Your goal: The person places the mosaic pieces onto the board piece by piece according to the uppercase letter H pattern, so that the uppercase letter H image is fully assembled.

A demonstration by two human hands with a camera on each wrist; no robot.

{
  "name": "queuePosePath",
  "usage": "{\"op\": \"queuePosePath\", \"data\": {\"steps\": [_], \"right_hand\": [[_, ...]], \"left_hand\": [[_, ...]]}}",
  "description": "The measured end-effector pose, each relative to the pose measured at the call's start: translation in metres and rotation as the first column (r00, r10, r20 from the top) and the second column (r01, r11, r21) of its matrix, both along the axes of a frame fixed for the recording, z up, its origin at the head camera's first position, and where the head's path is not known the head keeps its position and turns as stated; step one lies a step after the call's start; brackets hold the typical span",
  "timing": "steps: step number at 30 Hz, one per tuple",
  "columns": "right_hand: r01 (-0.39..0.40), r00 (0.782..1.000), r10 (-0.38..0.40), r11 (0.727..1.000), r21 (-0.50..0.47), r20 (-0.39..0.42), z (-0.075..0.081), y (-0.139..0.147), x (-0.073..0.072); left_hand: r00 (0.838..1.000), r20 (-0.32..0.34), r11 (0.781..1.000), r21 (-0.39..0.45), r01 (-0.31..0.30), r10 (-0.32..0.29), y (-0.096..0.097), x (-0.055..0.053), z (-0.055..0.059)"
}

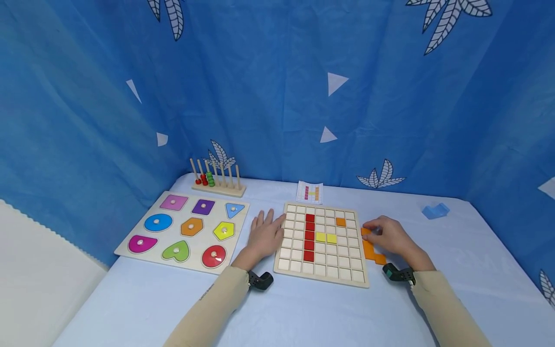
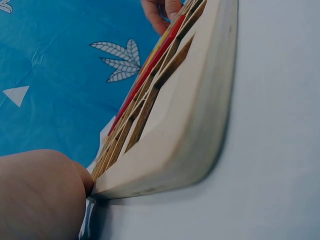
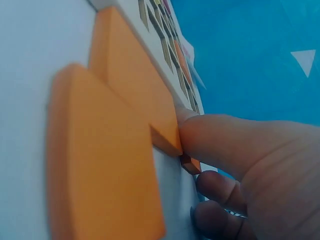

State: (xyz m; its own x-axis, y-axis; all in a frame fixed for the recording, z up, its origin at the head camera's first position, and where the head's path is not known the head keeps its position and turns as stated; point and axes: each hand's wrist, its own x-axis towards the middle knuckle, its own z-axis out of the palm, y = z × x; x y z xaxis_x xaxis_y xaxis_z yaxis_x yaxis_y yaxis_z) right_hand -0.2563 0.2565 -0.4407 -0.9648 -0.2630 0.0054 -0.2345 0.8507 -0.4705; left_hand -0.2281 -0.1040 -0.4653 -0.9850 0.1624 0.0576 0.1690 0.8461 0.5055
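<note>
A wooden grid board point(image 1: 321, 278) lies between the two hands, with a column of red tiles point(image 1: 310, 235), two yellow tiles point(image 1: 331, 238) and one orange tile point(image 1: 340, 222) in its squares. Fingers extended, the left hand point(image 1: 264, 236) rests against the board's left edge. Beyond the right edge, the right hand point(image 1: 392, 236) bends over several loose orange tiles point(image 1: 368, 249). Its thumb and fingers pinch a small orange tile point(image 3: 190, 164), largely hidden by the thumb in the right wrist view. Two bigger-looking orange tiles point(image 3: 110, 160) overlap close to that wrist camera.
A picture card point(image 1: 310, 193) showing coloured squares lies behind the board. Left of the left hand is a knobbed shape puzzle point(image 1: 197, 193), with a peg stand of beads point(image 1: 225, 190) behind it. Blue pieces point(image 1: 435, 211) lie at the far right, near the blue curtain.
</note>
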Motion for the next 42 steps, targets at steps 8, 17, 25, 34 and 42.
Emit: {"op": "queuePosePath", "data": {"steps": [8, 17, 25, 34, 42], "right_hand": [[-0.011, 1.0, 0.011, 1.0, 0.007, -0.002, 0.0008, 0.0007, 0.0], [-0.031, 0.999, 0.031, 0.999, 0.018, -0.017, -0.0002, 0.0023, -0.0015], [-0.039, 0.998, 0.04, 0.999, 0.026, -0.042, -0.0014, 0.0041, -0.0019], [-0.049, 0.998, 0.05, 0.999, 0.022, -0.028, 0.001, 0.0029, 0.0], [-0.041, 0.999, 0.042, 0.999, 0.016, -0.022, 0.0016, 0.0023, 0.0016]], "left_hand": [[1.0, 0.003, 1.0, -0.007, -0.003, 0.003, -0.0004, -0.0005, -0.0011], [1.0, 0.0, 1.0, -0.004, 0.0, 0.0, -0.0003, -0.0003, -0.0015], [1.0, -0.027, 1.0, -0.014, 0.0, -0.001, 0.0, -0.0037, -0.0059], [1.0, -0.02, 1.0, -0.013, 0.0, 0.0, 0.0, -0.003, -0.0058], [1.0, -0.016, 1.0, -0.013, -0.005, 0.004, 0.0, -0.0028, -0.0059]]}}
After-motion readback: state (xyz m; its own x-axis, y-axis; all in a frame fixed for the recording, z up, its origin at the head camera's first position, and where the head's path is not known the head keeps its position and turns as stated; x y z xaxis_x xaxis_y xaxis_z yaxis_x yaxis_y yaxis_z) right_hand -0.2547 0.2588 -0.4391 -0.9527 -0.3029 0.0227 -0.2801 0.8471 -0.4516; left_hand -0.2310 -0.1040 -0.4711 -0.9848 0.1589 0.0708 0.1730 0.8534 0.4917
